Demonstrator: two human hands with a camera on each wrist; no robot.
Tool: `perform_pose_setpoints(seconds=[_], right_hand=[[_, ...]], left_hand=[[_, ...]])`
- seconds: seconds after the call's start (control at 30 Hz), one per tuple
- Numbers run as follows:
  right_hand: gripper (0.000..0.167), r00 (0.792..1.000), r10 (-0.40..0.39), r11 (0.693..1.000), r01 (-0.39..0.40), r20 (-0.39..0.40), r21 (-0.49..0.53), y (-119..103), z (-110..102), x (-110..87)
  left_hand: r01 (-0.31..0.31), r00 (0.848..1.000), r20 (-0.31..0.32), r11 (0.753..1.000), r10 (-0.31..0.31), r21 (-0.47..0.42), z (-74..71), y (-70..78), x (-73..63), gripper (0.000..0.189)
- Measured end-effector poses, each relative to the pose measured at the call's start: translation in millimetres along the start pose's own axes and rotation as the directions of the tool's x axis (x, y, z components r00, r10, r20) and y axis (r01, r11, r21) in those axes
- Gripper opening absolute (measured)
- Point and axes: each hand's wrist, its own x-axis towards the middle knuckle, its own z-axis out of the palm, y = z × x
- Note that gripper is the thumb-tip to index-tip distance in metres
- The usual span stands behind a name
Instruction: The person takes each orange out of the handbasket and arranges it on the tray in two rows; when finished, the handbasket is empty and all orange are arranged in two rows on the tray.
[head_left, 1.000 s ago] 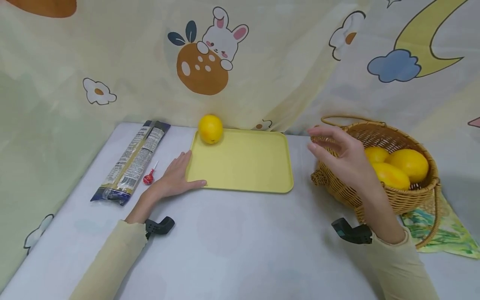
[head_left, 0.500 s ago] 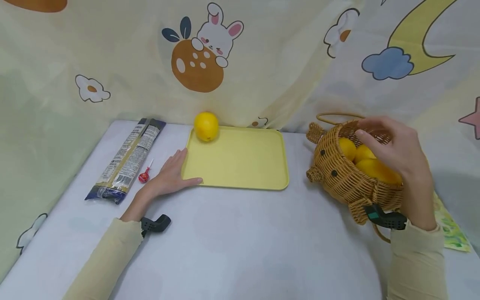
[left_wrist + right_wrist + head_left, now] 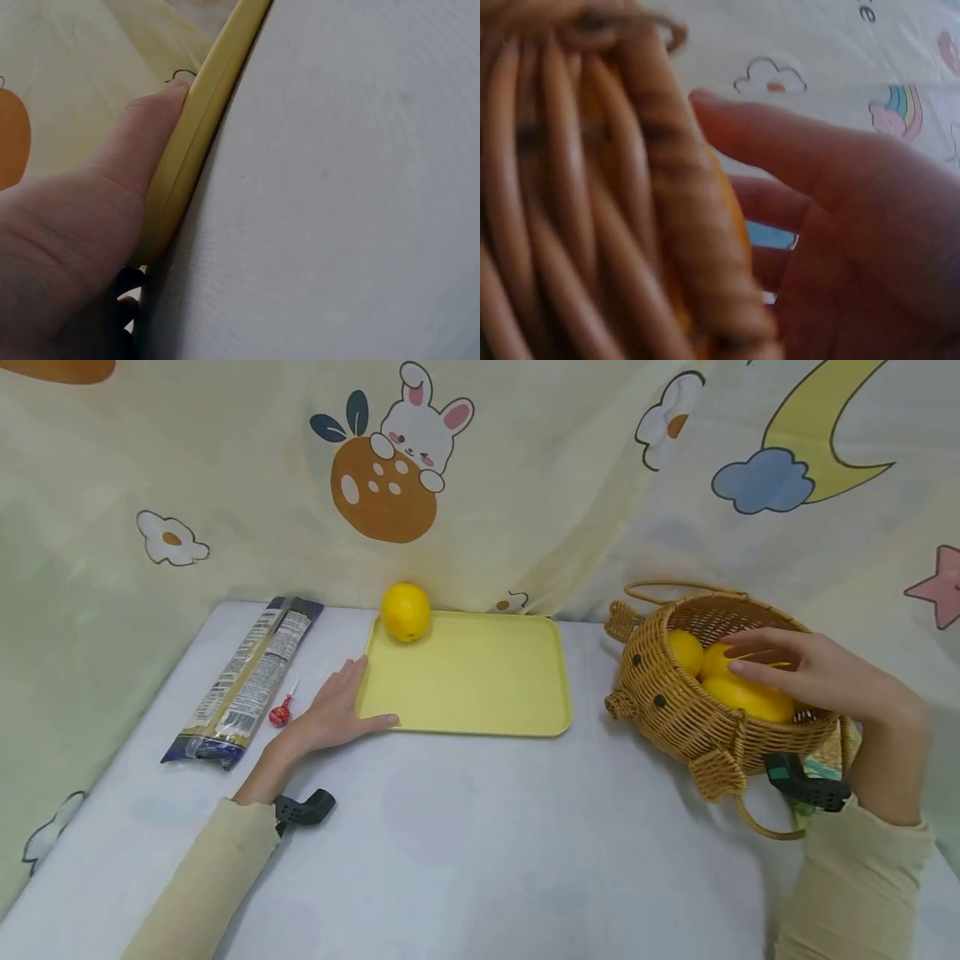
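Observation:
My left hand (image 3: pixel 330 706) lies at the near-left corner of a yellow tray (image 3: pixel 480 681). Its fingers stretch along the left side, and in the left wrist view the thumb (image 3: pixel 142 139) rests on the tray's rim. A round yellow fruit (image 3: pixel 406 612) sits at the tray's far-left corner. On the right, my right hand (image 3: pixel 832 681) reaches over a wicker basket (image 3: pixel 675 727) with an animal face. Its fingers, slightly bent, are just over several yellow fruits (image 3: pixel 750 697) inside. Whether the fingertips touch one is hidden. The right wrist view shows the basket's rim beside the thumb (image 3: pixel 780 146).
Left of the tray lie a long printed packet (image 3: pixel 247 681) and a red-wrapped lollipop (image 3: pixel 281 710). A green patterned cloth (image 3: pixel 821 768) shows partly behind the basket. A curtain printed with cartoons (image 3: pixel 525 485) hangs along the table's back edge.
My right hand has moved right from the basket's left side, passed over it, and lowered toward the fruits. The left hand stays on the tray. The head view has shifted slightly.

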Motion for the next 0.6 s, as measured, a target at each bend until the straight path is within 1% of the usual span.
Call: perform_pose_setpoints(seconds=[0.1,0.17,0.3,0.4,0.47,0.53,0.6], right_hand=[[0.043,1.0,-0.02,0.999,0.02,-0.008,0.026,11.1,-0.3,-1.1],[0.042,0.999,-0.029,0.998,0.03,-0.013,0.05,12.8,0.3,-0.3],[0.041,0.998,-0.031,0.996,0.035,-0.053,0.082,7.4,-5.0,-2.4],[0.04,0.996,-0.043,0.996,0.049,-0.075,0.074,-2.2,-13.0,-3.2],[0.038,0.997,-0.058,0.998,0.06,-0.052,0.032,-11.3,-17.5,2.4],[0.037,0.997,-0.077,0.997,0.078,0.017,-0.025,-19.2,-21.5,14.1],[0.038,0.991,-0.087,0.993,0.094,0.105,-0.067,-22.4,-25.8,30.3]], left_hand=[[0.001,1.0,-0.005,1.0,-0.001,0.001,0.7,-0.6,-0.1,0.118],[0.006,1.0,-0.007,1.0,-0.006,-0.002,0.6,-1.7,-1.6,0.118],[0.007,1.0,-0.008,1.0,-0.007,-0.007,1.4,-2.3,-3.1,0.118],[-0.009,1.0,-0.01,1.0,0.009,-0.011,2.0,-0.6,-2.0,0.117],[-0.015,1.0,-0.014,1.0,0.015,-0.011,1.7,0.3,-1.1,0.117],[-0.013,1.0,-0.018,1.0,0.013,-0.01,1.2,0.7,-1.0,0.117],[-0.004,1.0,-0.015,1.0,0.004,-0.003,1.2,0.0,-1.6,0.117]])
